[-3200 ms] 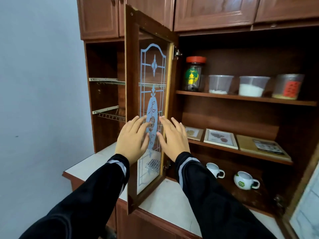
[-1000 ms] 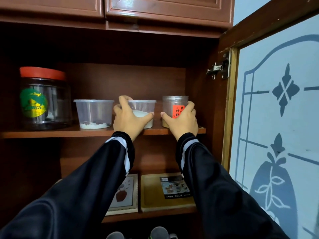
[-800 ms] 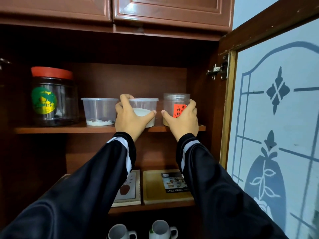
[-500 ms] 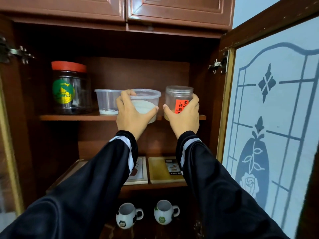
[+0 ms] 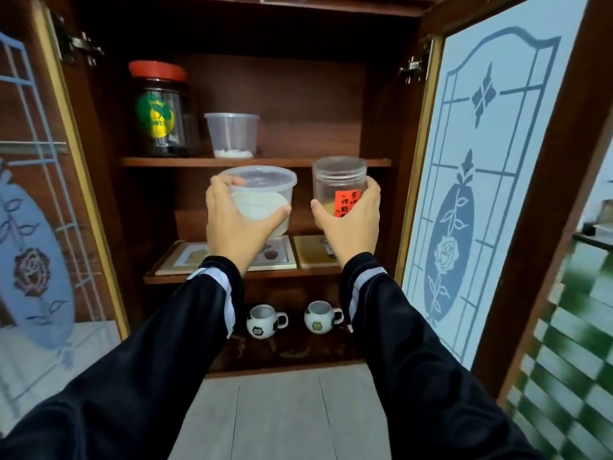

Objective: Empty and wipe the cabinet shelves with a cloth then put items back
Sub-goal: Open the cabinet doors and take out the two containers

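Both containers have come off the top shelf (image 5: pixel 185 161): left hand (image 5: pixel 236 227) grips the tub (image 5: pixel 265 187), right hand (image 5: pixel 348 227) the jar (image 5: pixel 340 180); keep them level, lower to the counter (image 5: pixel 282 410).

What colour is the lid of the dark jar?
The lid is orange-red; the head view shows it.

Red-brown cabinet (image 5: pixel 298 88); frosted doors (image 5: pixel 517 127), blue rose tracery; red-lidded jar (image 5: pixel 159 107), green-yellow label; tub (image 5: pixel 265 180), white contents; red-labelled pot (image 5: pixel 338 180); black-patched white mugs (image 5: pixel 263 322).
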Demonstrator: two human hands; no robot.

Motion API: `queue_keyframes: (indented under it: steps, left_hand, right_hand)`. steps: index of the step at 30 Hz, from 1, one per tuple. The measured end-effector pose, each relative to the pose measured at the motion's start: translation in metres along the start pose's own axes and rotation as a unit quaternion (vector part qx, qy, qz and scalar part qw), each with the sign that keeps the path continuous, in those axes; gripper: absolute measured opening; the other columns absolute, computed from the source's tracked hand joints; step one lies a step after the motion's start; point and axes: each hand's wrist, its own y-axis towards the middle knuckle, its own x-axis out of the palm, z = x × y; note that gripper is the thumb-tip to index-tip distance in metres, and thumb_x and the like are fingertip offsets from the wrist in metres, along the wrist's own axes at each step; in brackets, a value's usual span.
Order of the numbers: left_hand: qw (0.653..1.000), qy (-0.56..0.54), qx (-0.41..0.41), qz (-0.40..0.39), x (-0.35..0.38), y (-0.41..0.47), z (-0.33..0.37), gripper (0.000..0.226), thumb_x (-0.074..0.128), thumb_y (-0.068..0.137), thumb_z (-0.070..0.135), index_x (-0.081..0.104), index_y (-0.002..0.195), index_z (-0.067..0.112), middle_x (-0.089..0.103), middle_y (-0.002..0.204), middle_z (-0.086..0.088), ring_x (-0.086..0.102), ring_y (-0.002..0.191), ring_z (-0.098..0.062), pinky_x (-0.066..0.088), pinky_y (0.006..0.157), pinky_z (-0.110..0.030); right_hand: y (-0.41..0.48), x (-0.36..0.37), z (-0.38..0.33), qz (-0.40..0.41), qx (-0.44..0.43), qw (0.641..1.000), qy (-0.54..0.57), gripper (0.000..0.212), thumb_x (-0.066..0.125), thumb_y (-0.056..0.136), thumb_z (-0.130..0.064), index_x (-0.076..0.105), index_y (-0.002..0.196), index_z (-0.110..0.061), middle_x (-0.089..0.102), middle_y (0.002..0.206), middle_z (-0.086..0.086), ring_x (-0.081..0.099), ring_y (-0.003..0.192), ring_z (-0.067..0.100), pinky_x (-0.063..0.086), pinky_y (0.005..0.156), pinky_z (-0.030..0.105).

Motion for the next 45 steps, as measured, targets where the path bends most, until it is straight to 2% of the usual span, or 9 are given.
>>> queue_keyframes:
  steps: [4, 8, 14, 20, 27, 37, 40, 42, 45]
  left_hand:
    - [1.0, -0.004, -0.025, -0.007, -0.024, -0.033, -0.009, 0.071, 0.091, 0.058, 0.041, 0.039, 0.105, 0.028, 0.047, 0.118, 0.007, 0.042, 0.102, 0.0, 0.032, 0.08, -0.012]
    - [0.998, 0.0, -0.056, -0.018, -0.047, -0.073, -0.016, 0.071, 0.09, 0.059, 0.044, 0.041, 0.107, 0.026, 0.047, 0.118, 0.008, 0.046, 0.107, -0.005, 0.041, 0.086, -0.023]
    - [0.992, 0.048, -0.117, -0.03, -0.078, -0.136, -0.028, 0.07, 0.09, 0.058, 0.05, 0.04, 0.103, 0.033, 0.053, 0.115, 0.013, 0.051, 0.101, -0.007, 0.043, 0.079, -0.03]
    - [0.99, 0.047, -0.119, -0.056, -0.09, -0.173, -0.044, 0.075, 0.091, 0.056, 0.049, 0.04, 0.106, 0.027, 0.053, 0.115, 0.006, 0.052, 0.106, -0.012, 0.049, 0.082, -0.033]
    - [0.989, 0.018, -0.138, -0.053, -0.087, -0.222, -0.052, 0.073, 0.095, 0.058, 0.034, 0.04, 0.106, 0.025, 0.053, 0.119, 0.002, 0.051, 0.11, -0.011, 0.043, 0.085, -0.017]
    - [0.981, 0.029, -0.188, -0.035, -0.076, -0.278, -0.048, 0.073, 0.095, 0.058, 0.036, 0.041, 0.106, 0.026, 0.053, 0.118, 0.008, 0.052, 0.111, -0.008, 0.051, 0.088, -0.035]
    - [0.978, 0.06, -0.2, -0.027, -0.076, -0.292, -0.042, 0.072, 0.094, 0.057, 0.044, 0.039, 0.103, 0.036, 0.053, 0.114, 0.018, 0.053, 0.109, -0.008, 0.052, 0.087, -0.036]
    - [0.972, 0.099, -0.212, -0.016, -0.078, -0.3, -0.038, 0.072, 0.092, 0.056, 0.05, 0.036, 0.101, 0.041, 0.052, 0.108, 0.027, 0.054, 0.103, -0.009, 0.05, 0.081, -0.033]
    - [0.965, 0.125, -0.232, 0.003, -0.084, -0.311, -0.037, 0.071, 0.091, 0.056, 0.051, 0.037, 0.101, 0.041, 0.053, 0.106, 0.024, 0.056, 0.101, -0.011, 0.049, 0.079, -0.031]
  right_hand:
    - [-0.043, -0.01, 0.0, -0.019, 0.014, 1.0, 0.003, 0.091, 0.08, 0.072, -0.044, 0.03, 0.143, -0.016, 0.044, 0.139, 0.0, 0.046, 0.125, 0.018, 0.046, 0.101, 0.035]
    - [-0.086, -0.021, 0.005, -0.045, 0.031, 0.998, 0.031, 0.091, 0.08, 0.069, -0.045, 0.031, 0.141, -0.019, 0.046, 0.134, -0.003, 0.049, 0.121, 0.014, 0.05, 0.098, 0.036]
    - [-0.139, -0.039, 0.021, -0.103, 0.079, 0.988, 0.084, 0.092, 0.081, 0.066, -0.047, 0.032, 0.141, -0.022, 0.05, 0.131, -0.003, 0.053, 0.118, 0.013, 0.051, 0.097, 0.038]
    - [-0.179, -0.06, 0.035, -0.149, 0.094, 0.977, 0.122, 0.083, 0.085, 0.071, -0.029, 0.036, 0.137, -0.022, 0.052, 0.124, -0.007, 0.053, 0.111, 0.002, 0.044, 0.085, 0.008]
    - [-0.223, -0.082, 0.067, -0.219, 0.12, 0.958, 0.141, 0.077, 0.085, 0.072, -0.024, 0.035, 0.131, -0.027, 0.05, 0.118, -0.016, 0.051, 0.11, -0.006, 0.045, 0.086, 0.008]
    - [-0.241, -0.112, 0.105, -0.276, 0.134, 0.94, 0.148, 0.08, 0.086, 0.071, -0.023, 0.035, 0.133, -0.028, 0.051, 0.127, -0.006, 0.052, 0.117, 0.002, 0.05, 0.093, 0.02]
    - [-0.245, -0.115, 0.111, -0.291, 0.133, 0.935, 0.151, 0.081, 0.086, 0.071, -0.02, 0.034, 0.132, -0.03, 0.051, 0.127, -0.007, 0.051, 0.116, -0.001, 0.047, 0.091, 0.013]
    - [-0.249, -0.114, 0.116, -0.3, 0.137, 0.93, 0.16, 0.082, 0.087, 0.07, -0.021, 0.035, 0.132, -0.03, 0.052, 0.128, -0.005, 0.052, 0.117, 0.001, 0.048, 0.093, 0.017]
    - [-0.256, -0.109, 0.122, -0.315, 0.142, 0.923, 0.17, 0.083, 0.087, 0.068, -0.022, 0.036, 0.133, -0.028, 0.053, 0.129, -0.003, 0.053, 0.119, 0.007, 0.05, 0.096, 0.025]
